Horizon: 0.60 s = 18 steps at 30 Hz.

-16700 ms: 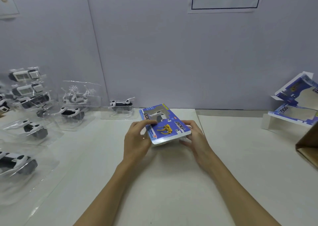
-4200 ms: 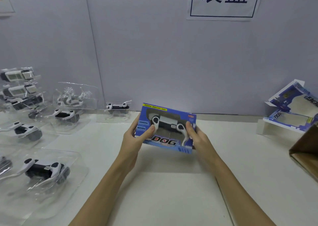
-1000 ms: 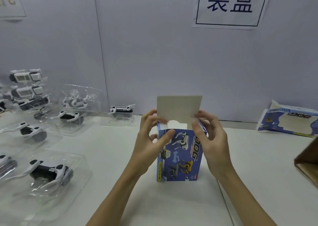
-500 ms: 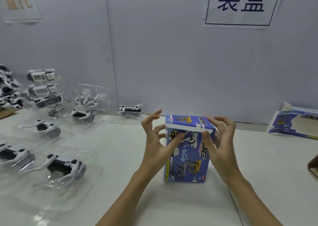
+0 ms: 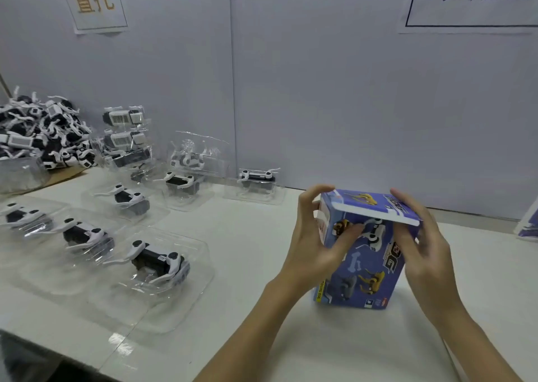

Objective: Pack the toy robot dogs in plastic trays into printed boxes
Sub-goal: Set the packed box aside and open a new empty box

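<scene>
Closing top flap of upright box

Standing on end on the white bench (image 5: pixel 262 236), the blue printed cardboard box (image 5: pixel 361 268) is gripped from both sides. Left hand (image 5: pixel 317 245) curls round its left edge, thumb across the front; right hand (image 5: pixel 422 245) clasps the right edge. Top flap (image 5: pixel 369 205) looks not quite seated. Toy robot dogs in clear plastic trays (image 5: pixel 157 262) lie well apart, left.

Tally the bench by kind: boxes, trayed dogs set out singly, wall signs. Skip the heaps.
Blue printed cardboard boxes: 2, one upright, one cut off at right edge
Clear plastic trays with black-and-white toy dogs, set out singly: 7
White paper wall signs: 2
Total: 11
Tray stack and loose dog heap at left: uncountable
</scene>
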Available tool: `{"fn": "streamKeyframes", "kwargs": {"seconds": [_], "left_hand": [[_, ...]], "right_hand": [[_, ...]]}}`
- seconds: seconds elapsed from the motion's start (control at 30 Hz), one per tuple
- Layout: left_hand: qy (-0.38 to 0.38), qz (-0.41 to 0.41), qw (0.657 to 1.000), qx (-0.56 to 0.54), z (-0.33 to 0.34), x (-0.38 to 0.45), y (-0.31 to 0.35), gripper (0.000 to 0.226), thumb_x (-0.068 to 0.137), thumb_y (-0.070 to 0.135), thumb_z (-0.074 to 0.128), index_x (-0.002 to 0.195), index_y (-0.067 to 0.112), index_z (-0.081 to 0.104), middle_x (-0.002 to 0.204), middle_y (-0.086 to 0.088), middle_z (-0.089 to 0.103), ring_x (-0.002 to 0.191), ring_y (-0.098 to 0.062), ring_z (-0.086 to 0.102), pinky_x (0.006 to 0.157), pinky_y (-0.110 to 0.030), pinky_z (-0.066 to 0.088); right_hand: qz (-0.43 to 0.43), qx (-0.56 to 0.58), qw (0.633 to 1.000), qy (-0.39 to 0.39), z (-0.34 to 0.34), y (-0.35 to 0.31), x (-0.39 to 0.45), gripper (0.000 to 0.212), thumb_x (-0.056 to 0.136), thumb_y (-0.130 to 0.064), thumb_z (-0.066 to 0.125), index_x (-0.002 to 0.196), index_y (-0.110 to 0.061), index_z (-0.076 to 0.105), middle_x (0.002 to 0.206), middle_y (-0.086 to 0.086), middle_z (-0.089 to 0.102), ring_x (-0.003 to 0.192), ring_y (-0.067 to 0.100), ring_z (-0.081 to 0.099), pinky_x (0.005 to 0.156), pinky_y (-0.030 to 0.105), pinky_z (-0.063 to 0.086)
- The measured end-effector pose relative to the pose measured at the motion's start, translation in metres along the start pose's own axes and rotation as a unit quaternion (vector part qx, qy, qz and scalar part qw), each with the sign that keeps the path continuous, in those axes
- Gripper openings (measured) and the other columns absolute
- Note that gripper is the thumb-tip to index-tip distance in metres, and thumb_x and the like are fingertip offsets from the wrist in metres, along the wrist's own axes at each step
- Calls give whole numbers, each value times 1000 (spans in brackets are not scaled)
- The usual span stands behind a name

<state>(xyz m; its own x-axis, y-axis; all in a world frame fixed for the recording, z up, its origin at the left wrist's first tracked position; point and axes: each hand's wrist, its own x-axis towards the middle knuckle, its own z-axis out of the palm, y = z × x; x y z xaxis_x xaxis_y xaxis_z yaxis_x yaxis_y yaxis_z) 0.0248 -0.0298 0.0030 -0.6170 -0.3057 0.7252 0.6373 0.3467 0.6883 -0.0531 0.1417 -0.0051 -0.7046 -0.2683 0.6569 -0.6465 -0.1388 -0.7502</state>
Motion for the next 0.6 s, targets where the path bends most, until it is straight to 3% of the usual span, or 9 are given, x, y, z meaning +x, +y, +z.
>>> {"fn": "streamKeyframes", "kwargs": {"seconds": [0.13, 0.2, 0.3, 0.4, 0.5, 0.6], "left_hand": [[-36, -32, 999, -20, -1, -1, -4, 57, 100, 17, 70, 144, 31, 36, 145, -5, 46, 130, -28, 58, 97, -43, 59], [-38, -43, 997, -43, 0, -1, -1, 52, 99, 15, 70, 139, 26, 39, 143, -3, 47, 129, -22, 59, 96, -39, 59], [-5, -55, 995, -79, 1, 2, 5, 33, 97, 27, 70, 125, 25, 53, 139, 6, 51, 130, -21, 58, 88, -28, 59], [41, -112, 984, -130, -2, 7, 10, 9, 97, 40, 67, 104, 35, 64, 139, 4, 58, 115, -20, 69, 77, -42, 64], [70, -143, 970, -182, -5, 11, 15, 18, 94, 49, 70, 97, 32, 67, 129, 5, 68, 110, -21, 72, 72, -39, 65], [92, -166, 958, -215, -7, 14, 18, 50, 77, 69, 76, 101, 26, 68, 109, 5, 76, 102, -25, 75, 68, -41, 64]], "right_hand": [[-49, -60, 997, -25, -2, -2, -2, 51, 101, -19, 53, 151, -28, 49, 145, -1, 52, 138, 25, 51, 86, 46, 61], [-39, -56, 996, -49, -4, -1, -2, 53, 101, -21, 54, 152, -34, 47, 146, 1, 54, 135, 27, 54, 86, 48, 61], [-27, -58, 996, -67, -5, -2, 0, 60, 99, -31, 56, 155, -46, 39, 137, -4, 60, 114, 28, 65, 77, 36, 64], [-7, -21, 997, -69, 3, -2, 2, 71, 97, -35, 59, 158, -52, 25, 125, -7, 64, 104, 27, 71, 75, 38, 65], [9, 34, 997, -75, 10, -1, 1, 74, 99, -27, 58, 158, -54, 21, 128, -5, 62, 116, 26, 69, 79, 40, 65], [0, 41, 996, -81, 10, -3, 1, 72, 100, -23, 58, 157, -48, 22, 128, -3, 64, 112, 25, 71, 81, 36, 64]]}}
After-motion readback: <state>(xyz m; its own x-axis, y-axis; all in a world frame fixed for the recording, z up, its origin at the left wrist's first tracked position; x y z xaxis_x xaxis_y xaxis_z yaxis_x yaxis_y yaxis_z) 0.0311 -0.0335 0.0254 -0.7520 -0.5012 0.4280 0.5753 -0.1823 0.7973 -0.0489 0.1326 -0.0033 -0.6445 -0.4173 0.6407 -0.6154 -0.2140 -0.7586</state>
